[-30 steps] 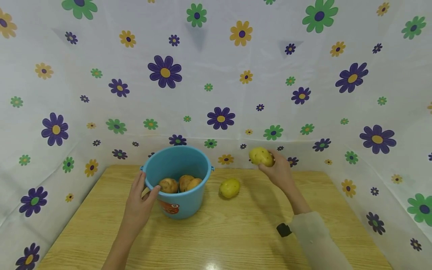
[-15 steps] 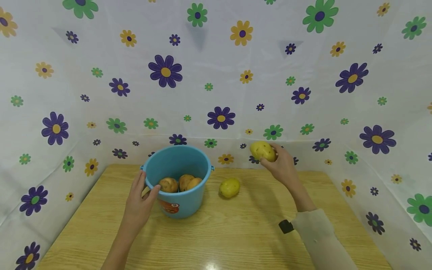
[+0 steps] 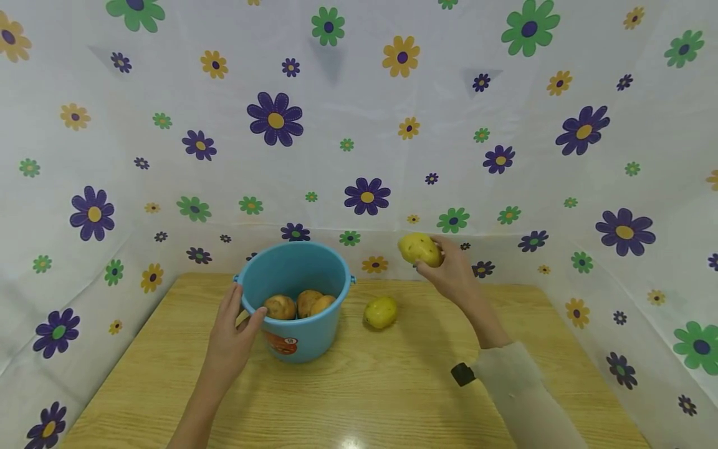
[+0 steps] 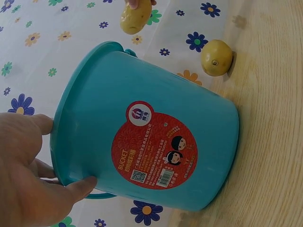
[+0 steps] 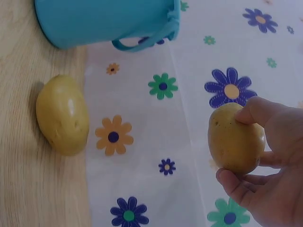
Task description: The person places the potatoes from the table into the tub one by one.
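Observation:
A light blue bucket (image 3: 316, 340) stands upright on the table, with potatoes (image 3: 280, 307) visible inside it. My left hand (image 3: 230, 343) holds the bucket's left rim; in the left wrist view a fingertip (image 4: 84, 187) presses its outer wall near a red label (image 4: 156, 146). Raised above the table to the right of the bucket, my right hand (image 3: 451, 271) grips a yellowish potato (image 3: 419, 248) between thumb and fingers. Below it, another potato (image 3: 380, 312) lies on the table, just right of the bucket and apart from it. The bucket's bottom inside is hidden.
A wooden table (image 3: 359, 399) spreads under everything. White cloth (image 3: 359, 162) with printed flowers hangs behind the table and along both sides. A dark square piece (image 3: 462, 374) sits at the right sleeve's cuff (image 3: 505, 362). The bucket's handle (image 5: 147, 45) hangs at its side.
My right hand lifted the potato slightly and drifted right, then moved back left toward the bucket. My left hand, the bucket and the potato on the table stay in place.

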`<act>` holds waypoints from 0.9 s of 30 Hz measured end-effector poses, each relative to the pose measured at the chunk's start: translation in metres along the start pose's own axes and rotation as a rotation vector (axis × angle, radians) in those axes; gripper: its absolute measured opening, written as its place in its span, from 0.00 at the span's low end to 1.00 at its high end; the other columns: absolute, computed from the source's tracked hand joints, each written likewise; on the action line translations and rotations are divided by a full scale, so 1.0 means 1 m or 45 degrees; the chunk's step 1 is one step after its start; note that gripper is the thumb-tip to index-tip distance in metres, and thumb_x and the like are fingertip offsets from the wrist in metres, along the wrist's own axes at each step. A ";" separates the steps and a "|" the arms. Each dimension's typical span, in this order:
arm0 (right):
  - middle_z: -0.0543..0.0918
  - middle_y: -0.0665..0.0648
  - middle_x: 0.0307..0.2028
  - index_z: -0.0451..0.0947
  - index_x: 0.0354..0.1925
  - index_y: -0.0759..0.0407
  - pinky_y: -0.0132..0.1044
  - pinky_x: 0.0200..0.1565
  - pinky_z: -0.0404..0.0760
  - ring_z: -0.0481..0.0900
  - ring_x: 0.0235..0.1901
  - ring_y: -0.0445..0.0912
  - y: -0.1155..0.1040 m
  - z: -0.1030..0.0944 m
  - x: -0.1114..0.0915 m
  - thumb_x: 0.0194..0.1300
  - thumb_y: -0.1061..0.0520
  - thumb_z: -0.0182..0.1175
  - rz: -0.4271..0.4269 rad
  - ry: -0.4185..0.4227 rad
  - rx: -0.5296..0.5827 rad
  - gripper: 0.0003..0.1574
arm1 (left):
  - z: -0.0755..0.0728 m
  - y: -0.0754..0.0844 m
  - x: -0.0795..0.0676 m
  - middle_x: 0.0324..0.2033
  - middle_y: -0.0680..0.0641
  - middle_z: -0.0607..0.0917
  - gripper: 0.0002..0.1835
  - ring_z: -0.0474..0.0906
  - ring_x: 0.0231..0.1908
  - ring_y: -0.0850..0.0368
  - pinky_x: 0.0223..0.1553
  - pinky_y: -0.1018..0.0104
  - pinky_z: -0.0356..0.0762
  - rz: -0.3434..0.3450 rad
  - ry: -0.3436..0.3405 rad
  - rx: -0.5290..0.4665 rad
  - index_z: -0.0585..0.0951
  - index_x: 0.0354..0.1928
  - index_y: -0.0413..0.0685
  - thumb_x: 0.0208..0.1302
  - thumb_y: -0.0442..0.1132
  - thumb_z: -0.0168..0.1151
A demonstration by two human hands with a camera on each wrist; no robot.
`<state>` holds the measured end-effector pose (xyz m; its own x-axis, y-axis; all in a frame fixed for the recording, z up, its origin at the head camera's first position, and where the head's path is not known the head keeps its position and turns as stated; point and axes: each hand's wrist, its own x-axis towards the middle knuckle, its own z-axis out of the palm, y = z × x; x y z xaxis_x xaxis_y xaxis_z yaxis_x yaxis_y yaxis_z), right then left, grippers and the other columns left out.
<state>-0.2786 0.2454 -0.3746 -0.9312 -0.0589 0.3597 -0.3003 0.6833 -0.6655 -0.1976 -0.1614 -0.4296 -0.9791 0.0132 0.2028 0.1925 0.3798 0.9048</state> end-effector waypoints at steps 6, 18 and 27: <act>0.78 0.70 0.58 0.67 0.72 0.69 0.44 0.42 0.86 0.80 0.43 0.56 -0.021 0.016 0.007 0.64 0.54 0.69 -0.016 -0.039 -0.059 0.43 | 0.000 -0.001 0.001 0.81 0.37 0.39 0.43 0.49 0.77 0.32 0.71 0.49 0.65 0.002 0.000 0.000 0.42 0.82 0.38 0.81 0.47 0.55; 0.78 0.68 0.58 0.68 0.71 0.69 0.45 0.45 0.87 0.78 0.46 0.55 -0.064 0.049 0.016 0.64 0.53 0.70 -0.135 -0.104 -0.018 0.43 | -0.001 -0.002 0.001 0.81 0.37 0.40 0.43 0.49 0.77 0.32 0.70 0.51 0.65 0.004 0.000 0.007 0.43 0.82 0.39 0.81 0.47 0.55; 0.79 0.64 0.58 0.69 0.71 0.64 0.41 0.44 0.86 0.78 0.45 0.52 -0.089 0.077 0.022 0.65 0.50 0.69 -0.181 -0.157 -0.022 0.42 | -0.001 -0.003 0.001 0.81 0.38 0.39 0.43 0.49 0.77 0.33 0.70 0.53 0.65 0.002 -0.005 -0.004 0.42 0.83 0.40 0.81 0.47 0.55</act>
<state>-0.2879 0.1276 -0.3577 -0.8981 -0.2440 0.3658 -0.4282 0.6743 -0.6017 -0.1989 -0.1634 -0.4314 -0.9790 0.0179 0.2029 0.1945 0.3771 0.9055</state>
